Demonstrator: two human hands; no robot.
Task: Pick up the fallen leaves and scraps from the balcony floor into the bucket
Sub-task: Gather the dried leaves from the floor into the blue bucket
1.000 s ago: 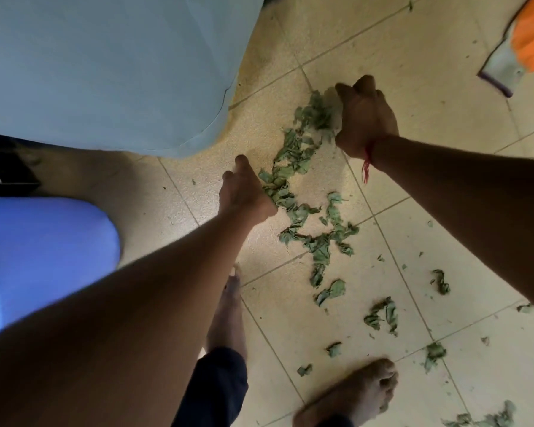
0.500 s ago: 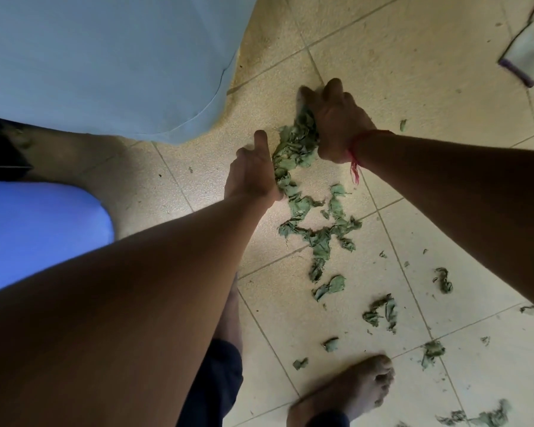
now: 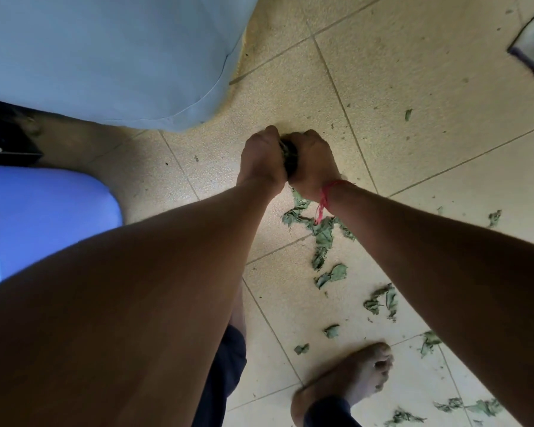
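Head view: left hand (image 3: 261,158) and right hand (image 3: 313,163) meet, fingers curled, clutching leaves (image 3: 290,156) between them; scraps (image 3: 322,237) litter the tiled floor (image 3: 413,87).

We log soft, even daylight on the pale floor tiles (image 3: 444,87), brightest at upper right, with no glare. Both forearms read dark and underexposed against it, and the left forearm (image 3: 121,303), close to the lens, looks swollen and soft. The clump of leaves (image 3: 289,155) between the left hand (image 3: 261,158) and right hand (image 3: 313,161) sits in deep shadow, its detail lost. The scattered scraps (image 3: 330,274) are fairly crisp. The grey object (image 3: 529,47) at the top right edge is smeared.
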